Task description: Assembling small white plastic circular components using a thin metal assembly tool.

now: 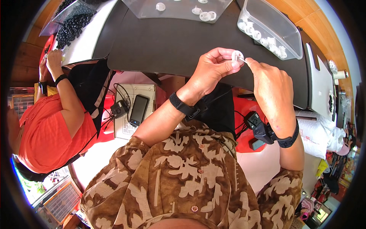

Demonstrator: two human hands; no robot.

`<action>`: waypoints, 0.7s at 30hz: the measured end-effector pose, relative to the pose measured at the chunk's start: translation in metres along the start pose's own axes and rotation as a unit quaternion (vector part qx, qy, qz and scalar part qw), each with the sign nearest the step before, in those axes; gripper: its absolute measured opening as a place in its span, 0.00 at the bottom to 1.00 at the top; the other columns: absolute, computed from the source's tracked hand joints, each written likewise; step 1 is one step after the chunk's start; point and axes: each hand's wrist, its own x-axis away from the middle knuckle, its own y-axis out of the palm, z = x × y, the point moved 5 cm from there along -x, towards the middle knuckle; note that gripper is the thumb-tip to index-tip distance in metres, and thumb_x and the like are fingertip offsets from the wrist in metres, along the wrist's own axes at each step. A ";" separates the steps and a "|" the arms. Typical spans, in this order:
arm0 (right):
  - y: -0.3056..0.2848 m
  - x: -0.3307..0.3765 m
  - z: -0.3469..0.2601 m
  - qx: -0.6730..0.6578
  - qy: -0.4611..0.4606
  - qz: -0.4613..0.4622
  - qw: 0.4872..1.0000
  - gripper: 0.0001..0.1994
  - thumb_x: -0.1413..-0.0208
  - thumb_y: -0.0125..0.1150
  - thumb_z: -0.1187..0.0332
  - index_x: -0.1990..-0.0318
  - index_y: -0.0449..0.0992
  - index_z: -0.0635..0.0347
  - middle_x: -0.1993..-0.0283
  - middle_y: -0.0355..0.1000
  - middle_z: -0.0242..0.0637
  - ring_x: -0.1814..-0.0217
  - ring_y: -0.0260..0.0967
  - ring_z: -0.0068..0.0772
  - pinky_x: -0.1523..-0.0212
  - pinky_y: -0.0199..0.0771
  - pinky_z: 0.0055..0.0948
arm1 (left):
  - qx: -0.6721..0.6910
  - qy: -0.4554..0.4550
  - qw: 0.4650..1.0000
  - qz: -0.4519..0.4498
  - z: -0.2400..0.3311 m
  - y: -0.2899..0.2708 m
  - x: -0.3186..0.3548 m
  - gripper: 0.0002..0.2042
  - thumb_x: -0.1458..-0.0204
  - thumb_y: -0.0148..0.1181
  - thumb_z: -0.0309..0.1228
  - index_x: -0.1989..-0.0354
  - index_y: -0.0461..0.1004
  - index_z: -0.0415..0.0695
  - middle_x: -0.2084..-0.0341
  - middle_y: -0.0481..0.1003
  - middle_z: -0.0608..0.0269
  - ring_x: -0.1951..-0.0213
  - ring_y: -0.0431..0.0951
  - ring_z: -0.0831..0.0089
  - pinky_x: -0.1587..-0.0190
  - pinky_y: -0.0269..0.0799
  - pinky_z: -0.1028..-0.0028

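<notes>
Both hands, left [213,68] and right [272,87], pinching one small white round part [237,56] near clear tub [284,28] of alike pieces.

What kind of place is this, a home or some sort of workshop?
Probably a small workshop for assembling parts by hand. Clear bins hold many alike white plastic pieces, a tray holds small black parts, and a second person works alongside at the same dark table.
</notes>
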 end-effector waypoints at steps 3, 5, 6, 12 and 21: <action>0.001 0.000 -0.001 0.006 0.001 0.009 1.000 0.15 0.51 0.54 0.74 0.54 0.76 0.59 0.72 0.74 0.42 0.70 0.75 0.45 0.71 0.74 0.38 | -0.002 0.001 1.000 0.004 0.000 0.000 0.000 0.13 0.47 0.61 0.23 0.52 0.71 0.40 0.58 0.76 0.59 0.55 0.77 0.71 0.50 0.75 0.73; 0.002 0.000 -0.001 0.013 0.008 0.003 1.000 0.16 0.52 0.54 0.74 0.53 0.76 0.59 0.72 0.74 0.41 0.71 0.75 0.45 0.71 0.74 0.38 | -0.001 0.001 1.000 0.005 0.000 0.001 0.000 0.13 0.47 0.61 0.23 0.52 0.71 0.40 0.58 0.76 0.59 0.55 0.77 0.71 0.50 0.75 0.73; 0.002 0.001 -0.001 0.014 0.009 0.003 1.000 0.16 0.52 0.54 0.74 0.53 0.76 0.59 0.72 0.74 0.41 0.71 0.75 0.45 0.71 0.74 0.38 | -0.006 -0.002 1.000 0.006 0.001 0.002 0.000 0.13 0.47 0.61 0.23 0.52 0.72 0.40 0.58 0.76 0.59 0.55 0.78 0.71 0.50 0.76 0.73; 0.002 0.000 -0.003 0.019 0.007 0.009 1.000 0.16 0.52 0.55 0.73 0.53 0.76 0.59 0.72 0.74 0.41 0.71 0.75 0.44 0.71 0.75 0.37 | -0.012 0.001 1.000 0.012 0.000 0.000 0.000 0.13 0.47 0.61 0.23 0.53 0.72 0.40 0.59 0.76 0.59 0.56 0.78 0.71 0.50 0.76 0.73; 0.003 0.000 -0.006 0.047 -0.001 0.013 0.999 0.15 0.52 0.55 0.73 0.54 0.76 0.60 0.73 0.73 0.40 0.72 0.75 0.42 0.72 0.75 0.35 | -0.013 0.003 1.000 0.017 -0.001 -0.001 0.000 0.12 0.47 0.62 0.22 0.54 0.72 0.39 0.59 0.76 0.59 0.56 0.78 0.71 0.50 0.76 0.73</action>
